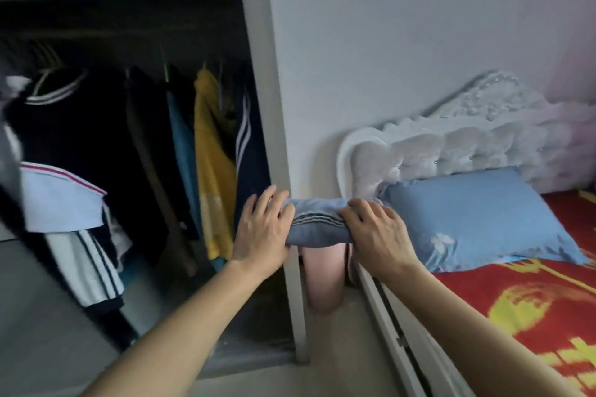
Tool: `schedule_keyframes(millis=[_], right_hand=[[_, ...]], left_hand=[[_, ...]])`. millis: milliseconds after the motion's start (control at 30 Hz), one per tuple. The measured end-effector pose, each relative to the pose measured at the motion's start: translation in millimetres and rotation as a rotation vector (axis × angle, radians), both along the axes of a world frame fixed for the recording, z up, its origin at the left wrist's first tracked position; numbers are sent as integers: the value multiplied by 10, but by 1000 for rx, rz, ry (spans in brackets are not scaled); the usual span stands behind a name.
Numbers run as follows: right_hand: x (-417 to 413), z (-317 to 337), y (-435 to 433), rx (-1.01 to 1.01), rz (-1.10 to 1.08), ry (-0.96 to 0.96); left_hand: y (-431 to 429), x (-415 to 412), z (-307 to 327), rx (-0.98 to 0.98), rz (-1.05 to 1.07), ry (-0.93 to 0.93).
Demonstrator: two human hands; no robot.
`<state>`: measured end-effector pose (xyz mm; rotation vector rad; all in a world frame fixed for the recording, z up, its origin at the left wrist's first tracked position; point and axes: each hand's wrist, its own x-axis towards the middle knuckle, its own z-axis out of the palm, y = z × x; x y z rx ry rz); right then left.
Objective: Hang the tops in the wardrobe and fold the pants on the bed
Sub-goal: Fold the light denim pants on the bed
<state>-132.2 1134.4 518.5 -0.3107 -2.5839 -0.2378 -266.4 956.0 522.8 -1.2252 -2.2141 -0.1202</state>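
A folded grey-blue pair of pants [317,226] with dark stripes is held in the air between the wardrobe and the bed. My left hand [263,229] grips its left end and my right hand [375,229] grips its right end, fingers curled over the top. The open wardrobe [129,138] on the left holds several hanging tops: a dark one with white stripes [74,126], a teal one [183,151], a yellow one [213,164]. The bed [529,309] with a red and yellow cover lies on the right.
A blue pillow [477,216] leans by the white tufted headboard [451,145]. A white wardrobe panel [280,126] stands between wardrobe and bed. A pink object [322,277] sits in the gap below the pants. A white and striped garment [64,203] hangs at the left.
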Motion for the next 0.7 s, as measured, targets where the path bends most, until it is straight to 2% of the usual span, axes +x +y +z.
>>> schedule_keyframes(millis=[167, 333, 500, 700], right_hand=[[-888, 521, -1254, 35, 174, 16], [-1614, 1265, -1925, 176, 270, 173], [-2202, 2271, -2092, 328, 238, 426], [-2721, 3400, -1823, 449, 136, 652]], left_hand=[[-1459, -603, 518, 107, 101, 21], [-2255, -1176, 1228, 223, 179, 170], [-2441, -1738, 2232, 374, 213, 461], [-2110, -2356, 3390, 474, 260, 710]])
